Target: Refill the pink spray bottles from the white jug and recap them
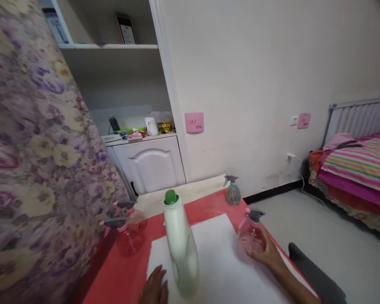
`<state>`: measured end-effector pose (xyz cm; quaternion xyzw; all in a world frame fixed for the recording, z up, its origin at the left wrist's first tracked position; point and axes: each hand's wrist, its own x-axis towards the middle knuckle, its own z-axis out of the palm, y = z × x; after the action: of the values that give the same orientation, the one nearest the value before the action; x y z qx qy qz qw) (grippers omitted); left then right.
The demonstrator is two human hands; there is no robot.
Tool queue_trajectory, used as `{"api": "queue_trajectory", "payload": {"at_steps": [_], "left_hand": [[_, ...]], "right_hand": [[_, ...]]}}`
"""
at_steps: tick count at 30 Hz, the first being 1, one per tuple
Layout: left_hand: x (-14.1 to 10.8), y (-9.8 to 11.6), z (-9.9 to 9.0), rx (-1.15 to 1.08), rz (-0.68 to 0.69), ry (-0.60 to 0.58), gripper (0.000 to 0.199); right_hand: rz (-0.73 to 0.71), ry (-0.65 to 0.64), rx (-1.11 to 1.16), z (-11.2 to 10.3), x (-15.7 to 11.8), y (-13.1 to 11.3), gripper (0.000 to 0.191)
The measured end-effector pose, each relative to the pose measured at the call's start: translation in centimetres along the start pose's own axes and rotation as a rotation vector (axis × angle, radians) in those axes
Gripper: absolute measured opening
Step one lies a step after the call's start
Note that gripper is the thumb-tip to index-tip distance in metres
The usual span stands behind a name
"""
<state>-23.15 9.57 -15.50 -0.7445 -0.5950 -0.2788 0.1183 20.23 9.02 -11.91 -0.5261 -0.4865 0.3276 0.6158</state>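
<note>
My right hand [263, 250] is wrapped round the lower body of a clear pink spray bottle [249, 236] with a grey and pink trigger head, at the right side of the table. My left hand [154, 288] rests near the table's front, its fingers loosely stretched out and holding nothing. Just right of it stands a tall pale green jug [181, 249], uncapped, with a green spout [170, 196] showing in its mouth. The jug and my left hand appear apart, though the lower edge crops the hand.
Two more pink spray bottles [129, 240] stand at the left. A green spray bottle [233, 194] is at the far right corner. White paper [215, 240] lies on the red tablecloth [107, 270]. A floral curtain [34, 169] hangs close on the left; a bed [357, 164] is at right.
</note>
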Motion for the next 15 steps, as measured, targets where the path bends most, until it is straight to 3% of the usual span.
{"api": "queue_trajectory", "payload": {"at_steps": [5, 7, 15], "left_hand": [[-0.3, 1.3, -0.8, -0.060, -0.059, 0.022, 0.038], [-0.4, 1.5, -0.9, -0.090, -0.077, 0.023, 0.038], [-0.5, 1.5, -0.9, -0.145, -0.116, 0.006, 0.038]], "right_hand": [[0.017, -0.133, 0.036, 4.6, -6.9, -0.6, 0.079], [0.021, -0.121, -0.014, 6.0, -8.7, -1.3, 0.078], [-0.121, -0.051, -0.161, 8.4, -11.5, -2.7, 0.073]]}}
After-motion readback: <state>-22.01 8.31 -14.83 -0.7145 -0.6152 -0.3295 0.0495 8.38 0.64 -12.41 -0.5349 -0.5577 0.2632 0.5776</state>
